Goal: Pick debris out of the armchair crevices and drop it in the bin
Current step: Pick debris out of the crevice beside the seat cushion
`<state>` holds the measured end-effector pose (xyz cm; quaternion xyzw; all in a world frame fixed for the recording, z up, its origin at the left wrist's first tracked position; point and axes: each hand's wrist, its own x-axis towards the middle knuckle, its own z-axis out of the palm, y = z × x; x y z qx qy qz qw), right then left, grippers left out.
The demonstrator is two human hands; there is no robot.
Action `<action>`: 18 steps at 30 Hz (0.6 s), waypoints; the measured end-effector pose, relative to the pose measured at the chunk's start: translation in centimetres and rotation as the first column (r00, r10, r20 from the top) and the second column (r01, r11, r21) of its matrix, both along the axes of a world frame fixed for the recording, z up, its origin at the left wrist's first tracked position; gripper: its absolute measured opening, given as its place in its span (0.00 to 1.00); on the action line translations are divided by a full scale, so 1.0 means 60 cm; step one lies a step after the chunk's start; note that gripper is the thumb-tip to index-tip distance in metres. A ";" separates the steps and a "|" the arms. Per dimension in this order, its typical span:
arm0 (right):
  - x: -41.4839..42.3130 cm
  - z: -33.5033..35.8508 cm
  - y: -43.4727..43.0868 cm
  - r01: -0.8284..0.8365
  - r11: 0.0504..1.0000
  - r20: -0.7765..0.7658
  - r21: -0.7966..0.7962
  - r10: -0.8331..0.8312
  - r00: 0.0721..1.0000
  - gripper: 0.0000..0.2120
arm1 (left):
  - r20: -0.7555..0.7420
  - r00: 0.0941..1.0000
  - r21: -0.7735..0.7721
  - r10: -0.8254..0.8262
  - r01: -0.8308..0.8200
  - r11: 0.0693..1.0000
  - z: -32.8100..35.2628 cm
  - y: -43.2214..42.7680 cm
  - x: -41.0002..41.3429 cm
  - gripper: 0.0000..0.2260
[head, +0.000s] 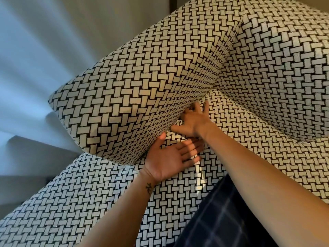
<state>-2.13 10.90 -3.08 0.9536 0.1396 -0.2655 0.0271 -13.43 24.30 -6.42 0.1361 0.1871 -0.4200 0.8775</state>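
The armchair (267, 72) filled most of what I could see, covered all over in a black-and-cream basket-weave cloth. A big square cushion (128, 90) of the same cloth jutted over the seat (249, 145), and the two met in a dark crack running up toward the chair's back. A pale curtain (30, 59) hung in soft folds just beyond the chair on the left. Low on the right, a dark checked cloth (224, 218) lay against the seat edge, beneath the person's right forearm.

Both bare arms reached in from below. The left hand (170, 157) lay palm up on the seat with its fingers straight and close together, pointing under the other wrist, and its thumb tip touched the cushion's lower edge. The right hand (193, 122) was at the crack itself. Two fingers were stretched out along the seat, the thumb stuck out sideways, and the remaining fingers were bent in under the cushion and half hidden — I couldn't tell whether they held anything.

A small pale speck (178, 120) sat right at the crack, touching those bent fingers. It might have been debris or only the weave — too small to say. A thin bright streak (197, 168) ran down the seat just beside the left fingertips. There was a small dark tattoo (148, 187) on the left wrist.
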 end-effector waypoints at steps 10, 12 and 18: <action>-0.010 0.002 0.019 0.064 0.998 -0.084 0.026 -0.062 0.995 0.38 | 0.007 1.000 0.004 -0.008 0.008 1.000 0.008 0.001 -0.001 0.43; -0.013 -0.002 0.018 0.098 0.994 -0.091 0.050 -0.093 0.992 0.37 | 0.005 1.000 -0.009 -0.014 0.014 1.000 0.006 0.001 0.000 0.43; -0.011 0.001 0.044 0.203 0.979 -0.158 -0.008 -0.202 0.967 0.49 | 0.009 1.000 -0.008 -0.001 0.001 1.000 0.000 0.000 0.002 0.43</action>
